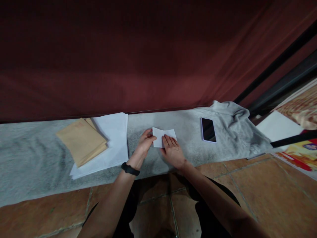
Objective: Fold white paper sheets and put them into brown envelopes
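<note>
A small folded sheet of white paper [158, 134] lies on the grey cloth in front of me, with a crease down its middle. My left hand [145, 142], a black band on its wrist, pinches the paper's left edge between thumb and fingers. Flat across the right half of the sheet rests my right hand [173, 152], its fingers stretched out and pressing on the paper. Part of the right half is hidden under those fingers.
Brown envelopes [84, 140] sit on a stack of white paper [116, 138] to the left. On the right lies a phone [208, 130] near the bunched end of the grey cloth [230, 132]. A dark red fabric wall [148, 66] rises behind; tiled floor [250, 185] is below.
</note>
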Motion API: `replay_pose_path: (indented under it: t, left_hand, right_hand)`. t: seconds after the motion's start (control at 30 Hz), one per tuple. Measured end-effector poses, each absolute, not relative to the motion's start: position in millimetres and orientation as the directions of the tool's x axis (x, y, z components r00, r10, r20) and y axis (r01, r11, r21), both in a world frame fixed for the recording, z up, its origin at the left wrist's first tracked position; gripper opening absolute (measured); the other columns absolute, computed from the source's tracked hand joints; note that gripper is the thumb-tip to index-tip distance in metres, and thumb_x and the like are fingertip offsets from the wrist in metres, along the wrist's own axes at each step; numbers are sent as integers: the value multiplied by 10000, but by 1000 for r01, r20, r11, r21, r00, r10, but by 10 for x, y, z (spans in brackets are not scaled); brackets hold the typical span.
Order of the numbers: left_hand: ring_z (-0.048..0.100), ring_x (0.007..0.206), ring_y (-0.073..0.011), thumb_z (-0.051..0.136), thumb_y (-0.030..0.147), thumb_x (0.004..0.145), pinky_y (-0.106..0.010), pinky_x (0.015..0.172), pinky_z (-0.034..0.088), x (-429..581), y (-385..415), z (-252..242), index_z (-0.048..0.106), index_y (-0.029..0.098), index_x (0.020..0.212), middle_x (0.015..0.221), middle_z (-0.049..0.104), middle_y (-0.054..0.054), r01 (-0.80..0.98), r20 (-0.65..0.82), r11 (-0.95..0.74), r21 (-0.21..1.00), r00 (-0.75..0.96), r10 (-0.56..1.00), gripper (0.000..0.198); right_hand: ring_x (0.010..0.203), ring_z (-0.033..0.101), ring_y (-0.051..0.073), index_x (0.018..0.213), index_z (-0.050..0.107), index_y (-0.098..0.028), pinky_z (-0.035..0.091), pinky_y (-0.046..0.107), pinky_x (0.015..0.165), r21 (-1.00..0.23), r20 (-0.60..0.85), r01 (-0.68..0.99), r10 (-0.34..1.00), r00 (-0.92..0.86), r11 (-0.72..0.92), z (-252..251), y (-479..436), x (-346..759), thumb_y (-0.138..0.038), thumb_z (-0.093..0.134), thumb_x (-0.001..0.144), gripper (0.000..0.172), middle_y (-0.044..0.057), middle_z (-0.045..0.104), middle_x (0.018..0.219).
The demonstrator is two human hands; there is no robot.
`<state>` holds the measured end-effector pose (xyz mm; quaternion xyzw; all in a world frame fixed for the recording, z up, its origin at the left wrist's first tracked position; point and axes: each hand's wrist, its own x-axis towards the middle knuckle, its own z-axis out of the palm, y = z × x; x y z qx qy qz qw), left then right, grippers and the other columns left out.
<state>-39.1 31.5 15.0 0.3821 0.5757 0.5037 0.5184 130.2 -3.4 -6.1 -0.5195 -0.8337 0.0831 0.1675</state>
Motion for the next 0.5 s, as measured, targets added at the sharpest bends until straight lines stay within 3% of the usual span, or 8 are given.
replay_pose_path:
  t: [0.1, 0.17, 0.23, 0.37, 0.5]
  left_hand:
    - [712, 890, -187, 706, 340, 748, -290, 769, 564, -387, 325, 286, 663, 197, 1168, 1002, 750, -54, -273, -261, 230, 934, -85, 962, 446]
    - [701, 1032, -199, 650, 445, 837, -310, 845, 570, -379, 323, 333, 628, 208, 1230, 1135, 728, -84, -317, -270, 225, 921, -105, 957, 460]
    - [678, 1113, -203, 665, 436, 858, -318, 894, 562, -354, 298, 331, 571, 210, 1334, 1212, 700, -95, -294, -283, 234, 927, -137, 949, 535]
    - [697, 930, -173, 747, 234, 788, -284, 823, 554, -281, 220, 224, 426, 191, 1519, 1033, 717, -47, -244, -283, 257, 935, -77, 956, 799]
    - [611, 667, -112, 689, 83, 759, -229, 677, 499, -340, 267, 106, 369, 187, 1570, 824, 679, 33, -6, -133, 133, 991, -83, 988, 878]
  right_hand:
    - [1356, 582, 256, 1486, 527, -149, 452, 421, 1154, -597, 201, 698, 916, -348, 396, 60, 113, 1380, -295, 356, 1055, 486, 134, 588, 1498]
    - [1272, 649, 243, 1444, 558, -186, 525, 406, 1068, -832, 173, 485, 957, -233, 269, 140, 213, 1419, -431, 267, 1084, 524, 101, 670, 1403]
    - [1177, 704, 255, 1421, 555, -155, 579, 407, 973, -972, 95, 203, 990, -109, 115, 184, 273, 1418, -527, 214, 1073, 613, 121, 705, 1340]
    - [1079, 737, 259, 1291, 614, -167, 610, 377, 857, -961, -130, -244, 991, -22, -131, 126, 256, 1352, -549, 465, 972, 520, 122, 729, 1291]
    - [880, 740, 216, 1027, 662, -224, 590, 314, 742, -878, -287, -414, 957, 51, -241, 7, 235, 1415, -429, 751, 746, 360, 42, 785, 1036]
